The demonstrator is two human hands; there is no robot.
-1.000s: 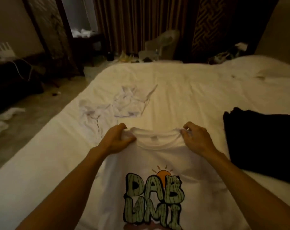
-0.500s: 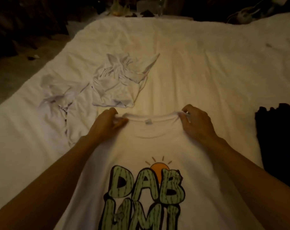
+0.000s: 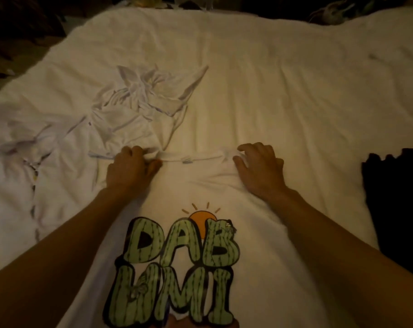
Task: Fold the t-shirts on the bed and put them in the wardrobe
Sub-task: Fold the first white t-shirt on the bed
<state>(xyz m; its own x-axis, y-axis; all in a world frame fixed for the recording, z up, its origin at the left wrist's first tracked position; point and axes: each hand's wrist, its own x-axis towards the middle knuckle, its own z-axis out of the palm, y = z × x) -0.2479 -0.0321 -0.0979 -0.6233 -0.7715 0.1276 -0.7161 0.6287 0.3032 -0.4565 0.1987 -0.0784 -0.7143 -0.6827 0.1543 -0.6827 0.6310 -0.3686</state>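
One printed t-shirt lies flat at the lower centre of the wrinkled white bed. The left hand pinches its collar. The right hand rests bent-fingered at the collar, and I cannot tell if it grips. A crumpled white t-shirt lies at upper left and dark clothing at the right edge. The dim floor shows at upper left.

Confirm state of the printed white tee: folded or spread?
Spread flat, print up. The printed tee lies open on the bed, collar and graphic showing, no fold visible; left hand and right hand at its shoulders.

Bare forearms and seemingly bare hands.
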